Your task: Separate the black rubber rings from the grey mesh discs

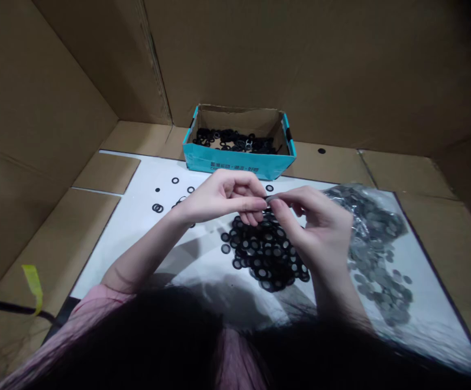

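Note:
My left hand (pixel 219 197) is closed in a pinch on a black ring (pixel 266 199), mostly hidden by the fingertips. Thumb and index finger of my right hand (pixel 320 219) grip a small grey disc (pixel 273 199) against that ring. Both hands meet above a pile of black rings with grey centres (pixel 265 252) on the white board (pixel 208 276). To the right of my right hand lie loose grey discs (pixel 384 287), beside a clear plastic bag (pixel 369 211) full of more discs.
Behind the hands stands a blue open cardboard box (pixel 239 162) with black rings in it. Several loose black rings (pixel 157 208) lie left on the board. Cardboard walls (pixel 300 65) enclose the back and sides. A dark cable (pixel 7 307) with yellow tape (pixel 32 284) is at lower left.

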